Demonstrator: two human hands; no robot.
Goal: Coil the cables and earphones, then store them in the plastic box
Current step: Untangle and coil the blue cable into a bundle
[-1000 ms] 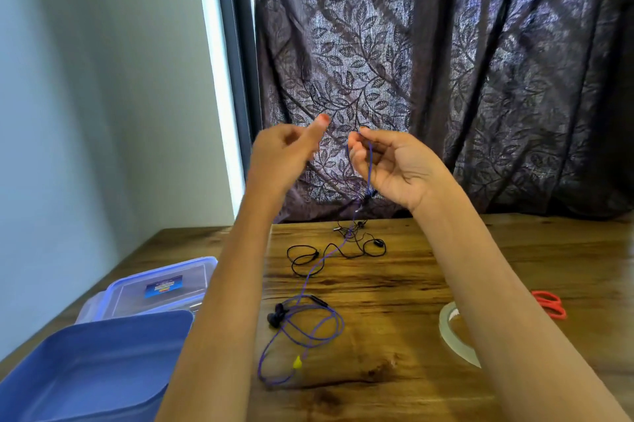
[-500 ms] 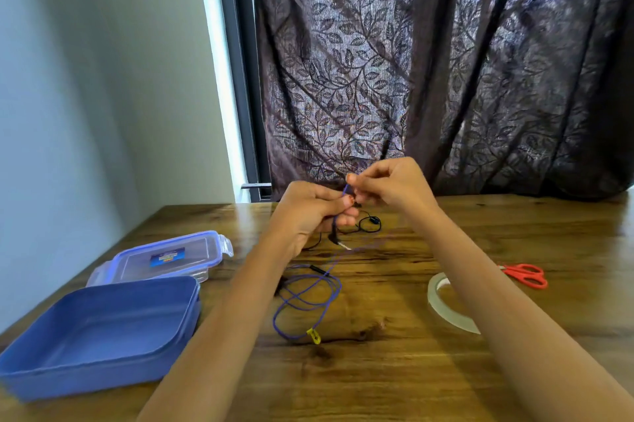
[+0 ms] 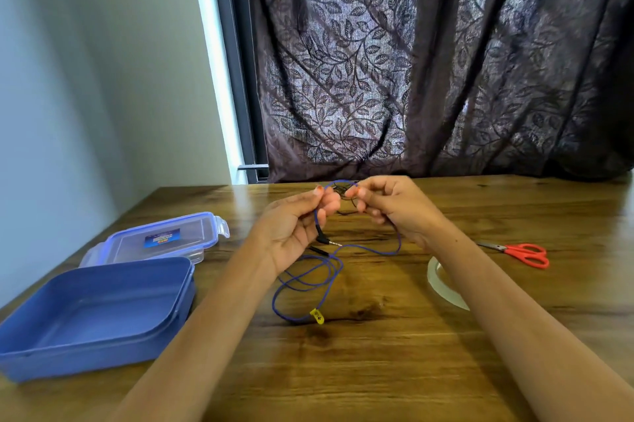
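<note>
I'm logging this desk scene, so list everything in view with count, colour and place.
blue cable: 1, blue with yellow tag, held up at one end, rest looped on table centre
black earphones: 1 set, black, partly hidden behind the hands
plastic box: 1, blue, open, table left
lid: 1, clear with blue rim, behind box
tape roll: 1, clear, partly behind right forearm
scissors: 1, red-handled, table right
table: 1, brown wood
curtain: 1, dark, leaf-patterned, behind table
left hand: pinching cable
right hand: pinching cable

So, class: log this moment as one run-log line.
stage: coiling | left hand: pinching blue cable | right hand: pinching blue cable | plastic box: empty
</note>
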